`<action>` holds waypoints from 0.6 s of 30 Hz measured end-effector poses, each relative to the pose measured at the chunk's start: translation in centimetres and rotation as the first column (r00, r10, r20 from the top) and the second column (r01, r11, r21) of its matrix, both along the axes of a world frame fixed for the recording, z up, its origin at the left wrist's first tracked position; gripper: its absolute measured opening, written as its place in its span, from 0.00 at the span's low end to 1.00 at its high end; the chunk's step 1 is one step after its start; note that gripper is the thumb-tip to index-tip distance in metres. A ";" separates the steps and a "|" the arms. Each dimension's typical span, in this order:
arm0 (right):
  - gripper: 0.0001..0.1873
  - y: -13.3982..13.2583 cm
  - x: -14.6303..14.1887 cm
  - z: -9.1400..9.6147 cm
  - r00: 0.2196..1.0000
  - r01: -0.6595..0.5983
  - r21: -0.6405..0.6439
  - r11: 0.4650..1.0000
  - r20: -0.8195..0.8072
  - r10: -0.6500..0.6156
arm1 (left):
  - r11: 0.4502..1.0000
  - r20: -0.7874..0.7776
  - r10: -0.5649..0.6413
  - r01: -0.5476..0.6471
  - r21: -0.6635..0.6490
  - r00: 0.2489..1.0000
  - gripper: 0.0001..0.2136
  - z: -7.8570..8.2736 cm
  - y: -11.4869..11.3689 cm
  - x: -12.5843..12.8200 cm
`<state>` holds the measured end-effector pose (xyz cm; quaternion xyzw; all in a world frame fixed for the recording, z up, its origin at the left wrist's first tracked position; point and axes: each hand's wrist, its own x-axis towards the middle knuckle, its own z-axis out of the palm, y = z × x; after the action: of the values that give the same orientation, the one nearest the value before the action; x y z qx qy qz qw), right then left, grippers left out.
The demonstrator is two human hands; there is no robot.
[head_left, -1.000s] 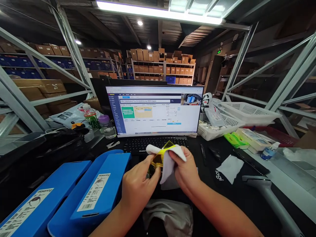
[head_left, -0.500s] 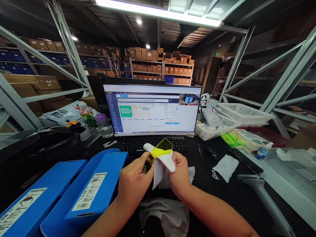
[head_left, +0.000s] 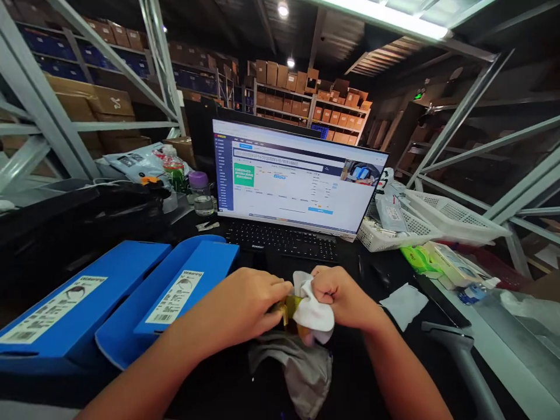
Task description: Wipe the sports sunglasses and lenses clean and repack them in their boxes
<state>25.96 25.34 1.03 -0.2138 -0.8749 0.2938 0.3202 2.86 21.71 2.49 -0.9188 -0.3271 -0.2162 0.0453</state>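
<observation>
Left fingers [head_left: 279,290] grip yellow-tinted piece [head_left: 286,310] at its left end; right fingers [head_left: 324,287] clench white cloth [head_left: 314,313] covering the piece's right part.

One camera, worn on the head, I note; looks forward and down over black desk [head_left: 219,379]; left hand [head_left: 249,303] and right hand [head_left: 345,296] close, lower centre; monitor [head_left: 289,195] mid-frame, sloping down rightward, view tilted; shelving [head_left: 312,111] far off, upper centre
</observation>
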 end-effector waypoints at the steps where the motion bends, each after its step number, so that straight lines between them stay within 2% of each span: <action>1: 0.16 -0.5 -0.9 -0.4 0.999 0.034 0.066 0.997 0.000 -0.034 | 1.000 -0.037 -0.007 0.006 -0.026 0.999 0.05 -0.2 0.0 0.3; 3: 0.15 -1.2 -2.5 -1.3 0.980 0.198 0.146 0.969 -0.040 -0.194 | 0.999 -0.069 -0.004 0.001 -0.049 0.998 0.04 -0.6 0.3 0.7; 5: 0.15 -1.5 -3.1 -1.6 0.952 0.307 0.126 0.943 -0.041 -0.304 | 0.999 -0.047 0.002 -0.004 -0.049 0.999 0.05 -0.7 0.7 0.6; 6: 0.15 -1.4 -2.8 -1.4 0.959 0.283 0.070 0.957 -0.003 -0.283 | 0.999 -0.019 -0.006 0.005 -0.049 1.000 0.06 -0.6 0.8 0.3; 8: 0.16 -0.9 -1.4 -0.4 0.990 0.112 -0.094 0.989 0.094 -0.103 | 0.998 0.052 -0.037 0.040 -0.058 0.998 0.08 -0.2 0.8 -0.4; 10: 0.17 -0.3 0.7 0.8 0.987 -0.060 -0.213 0.975 0.133 0.090 | 0.995 0.118 -0.062 0.071 -0.072 0.991 0.10 0.4 0.6 -1.0; 12: 0.18 0.1 2.4 1.8 0.975 -0.133 -0.234 0.963 0.141 0.169 | 0.993 0.159 -0.071 0.086 -0.086 0.985 0.11 0.7 0.3 -1.3; 15: 0.17 -0.2 2.8 2.0 0.973 -0.112 -0.219 0.969 0.172 0.151 | 0.993 0.183 -0.057 0.075 -0.093 0.982 0.10 0.8 0.2 -1.0; 18: 0.16 -1.4 0.6 0.8 0.990 0.060 -0.136 0.989 0.137 -0.041 | 0.996 0.159 -0.025 0.039 -0.083 0.987 0.08 0.5 0.3 -0.6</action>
<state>26.51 23.99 1.87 -0.2769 -0.8660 0.3311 0.2525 2.29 21.99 2.95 -0.9051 -0.3238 -0.2744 -0.0238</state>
